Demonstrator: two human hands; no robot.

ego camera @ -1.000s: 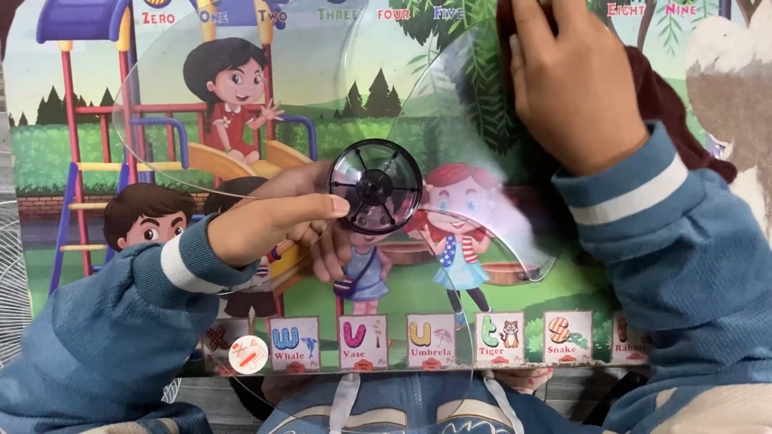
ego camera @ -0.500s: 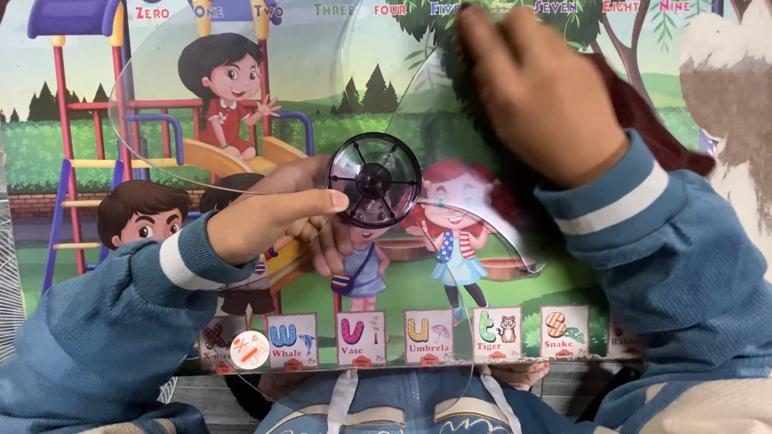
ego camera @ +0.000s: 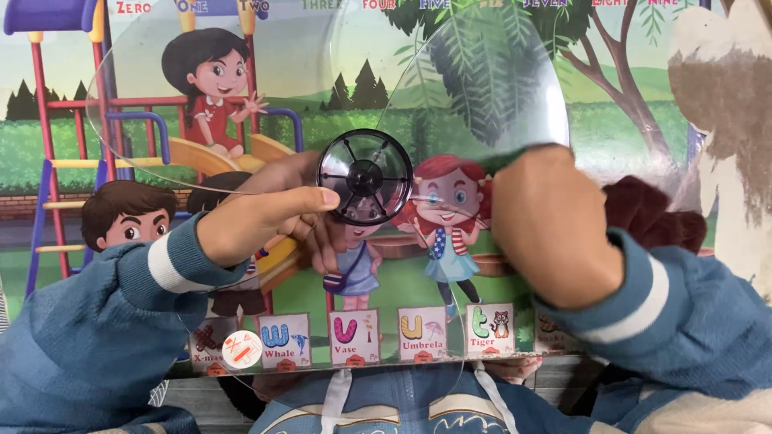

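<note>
Head view: a clear fan blade (ego camera: pixel 474 88) is held up before a cartoon poster (ego camera: pixel 635 104).
Left hand (ego camera: pixel 269 217): thumb and fingers pinch the dark hub (ego camera: pixel 364 177), so the blade hangs at mid-frame, tilted toward the camera.
Right hand (ego camera: pixel 547 221): closed on a maroon cloth (ego camera: pixel 651 213), pressed to the blade's lower right lobe.
Change: a second ago this hand rubbed the blade's top edge; it has swept down, leaving the upper lobe bare and see-through, so wiping seems to be moving across the lobe.
Sticker (ego camera: pixel 242 350): small, round, white and orange, low left on the blade.
Cards (ego camera: pixel 354 336): a row of square letter pictures along the poster's bottom.
</note>
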